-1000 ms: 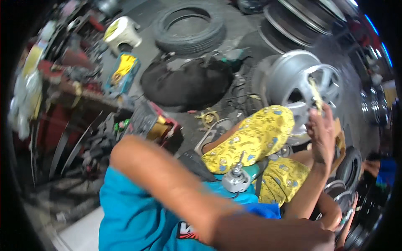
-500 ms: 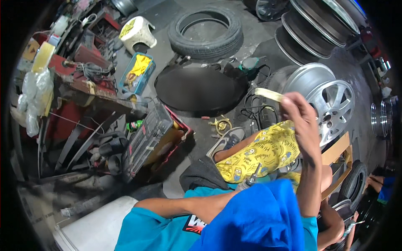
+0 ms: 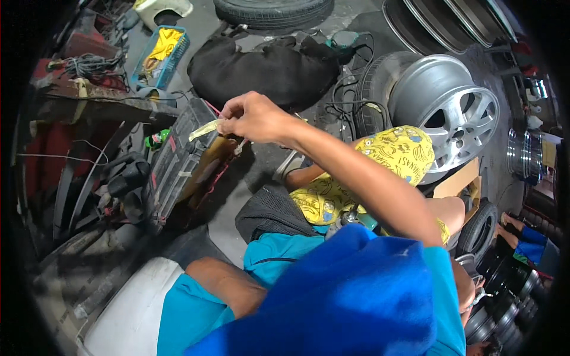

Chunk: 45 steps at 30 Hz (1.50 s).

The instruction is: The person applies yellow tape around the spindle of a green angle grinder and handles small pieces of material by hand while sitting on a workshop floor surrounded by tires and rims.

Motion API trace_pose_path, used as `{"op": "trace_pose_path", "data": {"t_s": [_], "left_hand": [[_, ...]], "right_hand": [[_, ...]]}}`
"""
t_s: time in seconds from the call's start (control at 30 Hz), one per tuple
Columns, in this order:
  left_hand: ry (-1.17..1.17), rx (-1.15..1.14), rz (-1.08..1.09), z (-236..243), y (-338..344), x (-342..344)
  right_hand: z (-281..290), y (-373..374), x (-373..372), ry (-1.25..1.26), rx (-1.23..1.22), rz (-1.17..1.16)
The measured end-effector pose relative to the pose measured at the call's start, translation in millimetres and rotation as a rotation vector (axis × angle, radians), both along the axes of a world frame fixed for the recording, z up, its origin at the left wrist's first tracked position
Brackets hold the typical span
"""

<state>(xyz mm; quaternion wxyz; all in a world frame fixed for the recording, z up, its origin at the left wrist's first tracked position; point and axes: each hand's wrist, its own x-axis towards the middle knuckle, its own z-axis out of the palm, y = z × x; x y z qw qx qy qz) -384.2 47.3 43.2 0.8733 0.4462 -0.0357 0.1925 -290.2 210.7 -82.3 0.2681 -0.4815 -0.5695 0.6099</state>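
My right hand (image 3: 247, 115) pinches a short pale yellow strip (image 3: 203, 130), held over the open plastic toolbox (image 3: 184, 154) at my left. My left forearm (image 3: 225, 279) bends under a bright blue cloth (image 3: 344, 296), which hides my left hand. In my lap, partly behind my right arm, sits a metal tool with a rounded body (image 3: 347, 218). My legs, in yellow printed shorts (image 3: 398, 151), lie to the right of a dark mesh fabric (image 3: 267, 219).
A black dog (image 3: 261, 77) lies ahead, below a tyre (image 3: 273, 12). Silver wheels (image 3: 433, 83) and stacked rims (image 3: 445, 24) stand right. A blue basket (image 3: 160, 56) and red metal equipment (image 3: 50, 172) sit left. Another person's legs and blue shorts (image 3: 531, 243) show far right.
My right hand has swung left from beside the silver wheel to over the toolbox, carrying the strip. The blue cloth has come to cover my left hand. The view has shifted.
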Motion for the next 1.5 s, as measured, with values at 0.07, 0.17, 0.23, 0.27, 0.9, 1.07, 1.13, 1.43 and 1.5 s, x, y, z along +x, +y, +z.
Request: {"op": "trace_pose_path", "data": {"t_s": [0.07, 0.17, 0.23, 0.27, 0.9, 1.07, 1.13, 1.43, 1.5], "left_hand": [[-0.041, -0.012, -0.015, 0, 3, 4], [-0.088, -0.001, -0.051, 3, 8, 9], [-0.095, 0.025, -0.080, 3, 17, 8], [-0.087, 0.050, -0.094, 1, 22, 5], [0.859, 1.102, 0.732, -359, 125, -8], [1.253, 1.313, 0.549, -444, 173, 19], [1.396, 1.352, 0.574, -489, 197, -14], [1.559, 1.202, 0.474, -441, 202, 4], [1.534, 1.258, 0.401, -425, 190, 20]], "right_hand": [[2, 8, 8, -0.168, 0.023, 0.116], [16, 22, 34, -0.292, 0.114, 0.194], [27, 40, 31, -0.332, 0.065, 0.224], [38, 46, 22, -0.303, 0.004, 0.224], [-17, 63, -73, -1.175, 0.559, 0.165], [21, 66, 1, -0.931, 0.765, 0.090], [64, 62, 35, -0.778, 0.831, 0.073], [124, -177, 301, -0.578, 0.351, -0.912], [115, -258, 332, -0.532, 0.146, -1.163]]}}
